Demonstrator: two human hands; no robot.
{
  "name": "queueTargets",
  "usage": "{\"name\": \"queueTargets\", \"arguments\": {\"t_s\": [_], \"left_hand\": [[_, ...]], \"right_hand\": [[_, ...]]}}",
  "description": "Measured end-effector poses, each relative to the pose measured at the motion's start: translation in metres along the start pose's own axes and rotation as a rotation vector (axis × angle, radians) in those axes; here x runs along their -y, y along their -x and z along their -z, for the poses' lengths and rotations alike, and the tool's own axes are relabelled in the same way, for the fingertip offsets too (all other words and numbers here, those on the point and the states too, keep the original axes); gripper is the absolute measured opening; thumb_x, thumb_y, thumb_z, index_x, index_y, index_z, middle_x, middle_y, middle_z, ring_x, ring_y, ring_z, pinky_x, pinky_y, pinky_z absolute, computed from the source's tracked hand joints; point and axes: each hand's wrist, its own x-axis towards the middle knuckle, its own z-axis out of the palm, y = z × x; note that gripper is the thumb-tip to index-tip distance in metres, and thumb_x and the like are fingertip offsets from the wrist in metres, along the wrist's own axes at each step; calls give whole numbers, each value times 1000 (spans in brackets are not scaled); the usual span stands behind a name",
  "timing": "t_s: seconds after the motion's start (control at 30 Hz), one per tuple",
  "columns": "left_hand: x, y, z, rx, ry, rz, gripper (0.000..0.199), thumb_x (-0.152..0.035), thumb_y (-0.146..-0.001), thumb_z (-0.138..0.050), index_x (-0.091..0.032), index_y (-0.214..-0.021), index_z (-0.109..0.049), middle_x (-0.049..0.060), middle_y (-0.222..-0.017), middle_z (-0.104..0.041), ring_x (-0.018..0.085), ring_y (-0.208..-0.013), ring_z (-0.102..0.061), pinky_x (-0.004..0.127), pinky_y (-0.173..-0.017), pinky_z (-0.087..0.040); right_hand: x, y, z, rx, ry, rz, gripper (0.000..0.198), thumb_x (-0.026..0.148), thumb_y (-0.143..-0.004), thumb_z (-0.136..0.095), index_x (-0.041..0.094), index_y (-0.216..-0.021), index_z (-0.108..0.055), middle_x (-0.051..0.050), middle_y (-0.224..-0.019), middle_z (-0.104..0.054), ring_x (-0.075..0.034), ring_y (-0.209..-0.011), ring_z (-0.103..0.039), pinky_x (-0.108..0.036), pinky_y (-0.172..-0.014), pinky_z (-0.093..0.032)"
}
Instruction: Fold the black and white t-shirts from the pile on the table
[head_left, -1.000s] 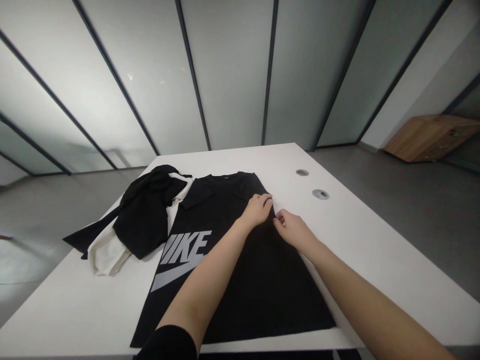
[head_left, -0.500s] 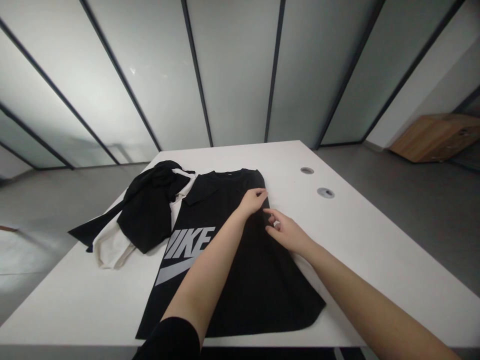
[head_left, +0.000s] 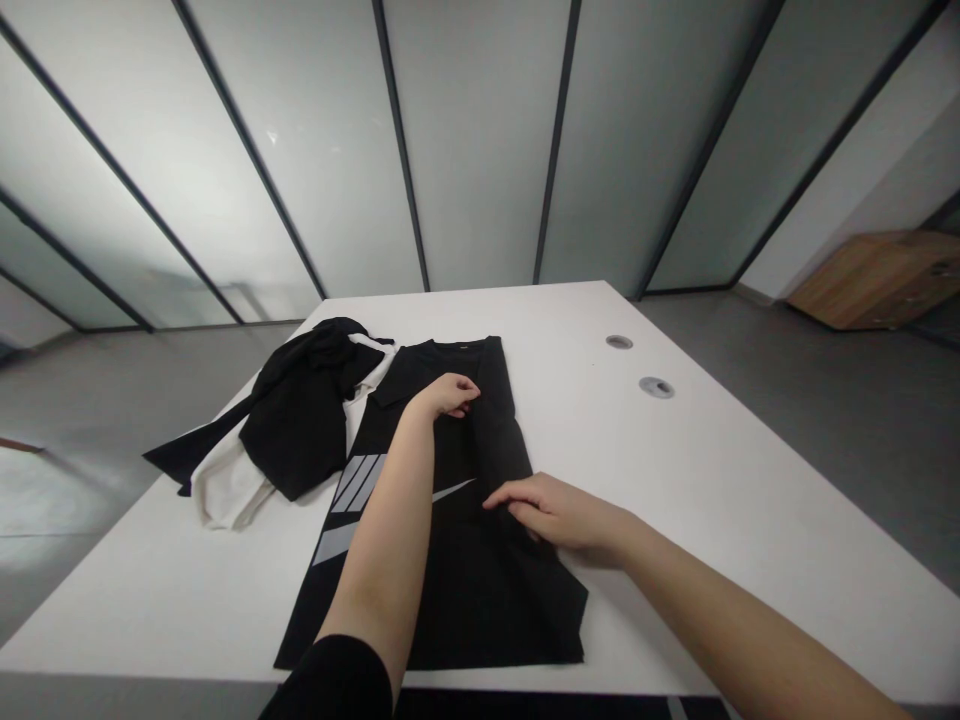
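Observation:
A black T-shirt (head_left: pixel 450 590) with grey lettering and a swoosh lies on the white table, neck away from me. Its right side is folded inward in a long strip. My left hand (head_left: pixel 450 393) is closed in a pinch on the strip's inner edge, below the collar. Lower down, my right hand (head_left: pixel 566 512) rests on the folded right side, index finger stretched out and thumb apart from it. Its other fingers are partly hidden. My left forearm covers part of the lettering.
A loose heap of black clothing (head_left: pixel 296 440) and a white garment (head_left: pixel 225 485) lies left of the T-shirt. Two round cable holes, a far one (head_left: pixel 619 342) and a nearer one (head_left: pixel 657 387), sit in the white table (head_left: pixel 720 520). Frosted glass panels stand behind; a wooden cabinet (head_left: pixel 877 280) is at far right.
The T-shirt's right side has come over to the left, narrowing the shirt. My left hand moved left with the edge. My right hand moved down, toward me, onto the folded part.

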Motion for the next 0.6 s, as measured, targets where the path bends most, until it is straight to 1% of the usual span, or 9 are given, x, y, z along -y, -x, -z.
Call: {"name": "queueTargets", "arguments": {"t_s": [0.07, 0.13, 0.17, 0.2, 0.23, 0.3, 0.4, 0.5, 0.6], "left_hand": [[6, -3, -3, -38, 18, 5, 10, -24, -92, -78, -17, -98, -75, 2, -83, -70, 11, -68, -65, 20, -60, -56], [11, -6, -8, -92, 60, -37, 12, -20, -92, -76, -17, -103, -74, 1, -81, -68, 10, -67, -64, 18, -58, -54], [13, -7, -11, -112, 78, -66, 13, -19, -92, -75, -17, -105, -73, 0, -81, -68, 10, -67, -63, 18, -57, -53], [14, -8, -13, -126, 89, -95, 14, -18, -92, -75, -17, -106, -73, 1, -82, -68, 10, -66, -63, 18, -56, -52], [15, -9, -15, -134, 90, -118, 14, -18, -92, -76, -17, -106, -73, 1, -82, -68, 10, -66, -63, 18, -55, -50], [17, -11, -18, -147, 70, -136, 16, -19, -92, -77, -16, -107, -73, 1, -81, -69, 10, -64, -62, 18, -53, -48], [18, -15, -20, -178, 25, -123, 27, -25, -92, -81, -16, -115, -72, 0, -75, -68, 11, -60, -61, 19, -50, -44], [20, -19, -23, -209, -15, -102, 33, -30, -92, -83, -15, -119, -71, -2, -69, -66, 11, -56, -58, 20, -50, -42], [21, -22, -24, -223, -16, -87, 30, -29, -92, -83, -14, -115, -72, -2, -66, -65, 11, -54, -57, 20, -52, -43]], "right_hand": [[-1, -2, -1, 63, 17, 35, 50, 9, -96, -47, 21, -136, -75, -5, -101, -77, -16, -73, -69, -30, -75, -55], [-3, -5, -3, 76, 107, 125, 58, 1, -89, -48, 22, -135, -76, -6, -110, -77, -18, -89, -72, -32, -87, -56], [-3, -6, -4, 77, 175, 167, 60, -1, -86, -49, 23, -133, -78, -6, -114, -76, -19, -98, -72, -33, -93, -54], [-4, -6, -5, 82, 246, 194, 61, -1, -85, -51, 25, -132, -79, -6, -116, -75, -20, -103, -71, -33, -96, -53], [-4, -7, -7, 92, 310, 206, 59, -1, -84, -54, 27, -130, -80, -6, -116, -74, -20, -104, -70, -33, -95, -53], [-3, -8, -11, 125, 415, 217, 52, 2, -84, -62, 29, -123, -83, -4, -111, -71, -20, -96, -68, -32, -86, -52], [1, -9, -18, 138, 494, 293, 37, 7, -84, -70, 27, -111, -86, -3, -100, -67, -20, -90, -63, -31, -80, -49], [5, -12, -25, 117, 487, 406, 27, 8, -82, -73, 23, -101, -85, -4, -98, -65, -20, -92, -60, -32, -83, -49], [8, -14, -31, 121, 451, 496, 21, 10, -82, -76, 22, -96, -84, -4, -98, -65, -21, -92, -59, -34, -88, -48]]}}
